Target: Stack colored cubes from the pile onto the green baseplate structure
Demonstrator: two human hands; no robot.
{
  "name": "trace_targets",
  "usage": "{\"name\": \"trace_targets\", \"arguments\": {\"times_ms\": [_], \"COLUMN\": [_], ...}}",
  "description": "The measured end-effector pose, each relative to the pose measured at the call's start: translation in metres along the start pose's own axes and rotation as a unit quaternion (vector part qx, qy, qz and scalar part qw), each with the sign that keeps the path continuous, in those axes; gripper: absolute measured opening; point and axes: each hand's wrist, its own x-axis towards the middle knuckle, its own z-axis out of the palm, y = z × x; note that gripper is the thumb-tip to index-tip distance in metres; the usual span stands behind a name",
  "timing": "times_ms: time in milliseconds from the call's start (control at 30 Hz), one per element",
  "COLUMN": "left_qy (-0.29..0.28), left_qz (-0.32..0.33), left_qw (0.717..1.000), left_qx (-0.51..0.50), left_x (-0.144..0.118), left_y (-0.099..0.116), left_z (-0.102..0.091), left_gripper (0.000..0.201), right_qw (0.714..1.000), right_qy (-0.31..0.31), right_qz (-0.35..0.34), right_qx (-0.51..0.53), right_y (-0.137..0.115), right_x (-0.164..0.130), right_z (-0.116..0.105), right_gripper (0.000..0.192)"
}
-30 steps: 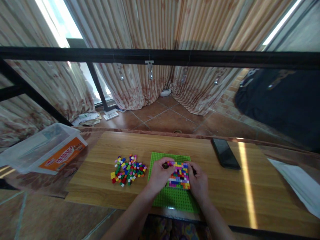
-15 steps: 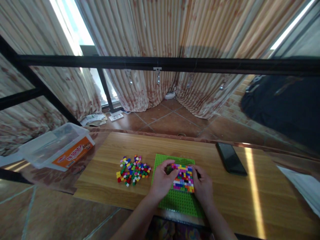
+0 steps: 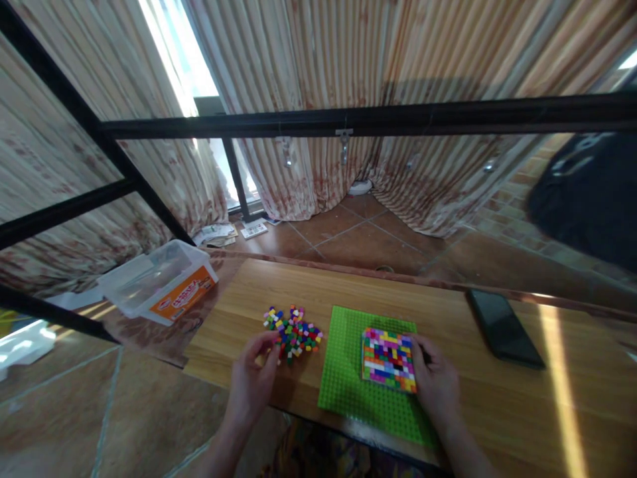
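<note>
While right hand (image 3: 438,380) touches one mosaic (image 3: 388,358), left (image 3: 253,372) at brick pile (image 3: 297,335).

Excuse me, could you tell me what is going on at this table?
A person's left hand is at the near-left edge of a pile of small colourful bricks; whether it grips one is unclear. The right hand touches the right edge of a multicoloured brick panel over a green baseplate. A dark phone lies farther right.
</note>
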Motion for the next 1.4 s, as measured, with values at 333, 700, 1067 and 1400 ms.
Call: {"name": "trace_targets", "arguments": {"times_ms": [333, 700, 1067, 1400], "left_qy": [-0.025, -0.043, -0.007, -0.216], "left_qz": [0.053, 0.084, 0.024, 0.14], "left_qw": [0.977, 0.964, 0.992, 0.966], "left_qx": [0.203, 0.247, 0.125, 0.037], "left_x": [0.022, 0.026, 0.02, -0.01], "left_y": [-0.036, -0.036, -0.008, 0.049], "left_z": [-0.035, -0.025, -0.018, 0.061], "left_gripper": [0.03, 0.026, 0.029, 0.022], "right_qw": [1.0, 1.0, 1.0, 1.0], "right_qy": [-0.006, -0.005, 0.004, 0.0], "right_qz": [0.014, 0.01, -0.001, -0.013], "right_qx": [-0.017, 0.006, 0.023, 0.025], "right_y": [0.003, 0.004, 0.001, -0.005], "right_x": [0.002, 0.001, 0.002, 0.002], "right_z": [-0.002, 0.0, 0.003, 0.002], "right_gripper": [0.042, 0.04, 0.039, 0.036]}}
